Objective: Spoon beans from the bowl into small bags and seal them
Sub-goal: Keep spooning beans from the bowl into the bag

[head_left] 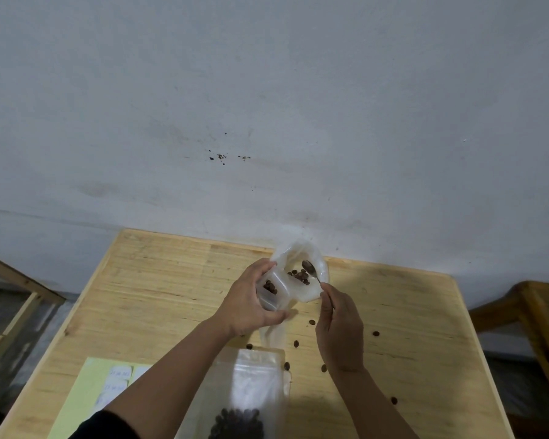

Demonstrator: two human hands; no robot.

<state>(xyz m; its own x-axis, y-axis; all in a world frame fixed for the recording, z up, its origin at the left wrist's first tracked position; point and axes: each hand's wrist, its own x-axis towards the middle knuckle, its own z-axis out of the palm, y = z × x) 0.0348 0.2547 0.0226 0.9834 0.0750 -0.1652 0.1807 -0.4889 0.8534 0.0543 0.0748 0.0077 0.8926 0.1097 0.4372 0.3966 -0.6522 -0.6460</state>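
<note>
A: While the left hand point(251, 299) curls around a small clear bag point(271, 289), fingers and thumb closed on its sides, what's the right doing?

B: Right hand point(339, 331) is pinched shut on a thin metal spoon point(311, 270), handle between thumb and fingers. Spoon tip sits inside a bigger clear bag point(301, 270) just behind the small one.

A: Beans?

B: Dark brown beans point(298, 275) in the bigger bag under the spoon, a few in the small bag too. Can't tell if the spoon carries any. Loose beans point(375, 333) scattered on the table point(159, 286) near the right wrist.

A: Bowl?

B: Can't make one out. Beans come from that soft plastic bag, as far as I see.

A: Anything cut off?

B: A flat zip pouch point(251, 384) lies near the bottom edge, dark beans at its lower end, partly cropped and partly under the left forearm. Pale green sheet point(86, 391) with white labels at lower left, text unreadable.

A: Surfaces?

B: Table is light wood, grainy, square-cornered. Bags thin, crinkled, translucent. Grey stained wall point(267, 122) behind.
</note>
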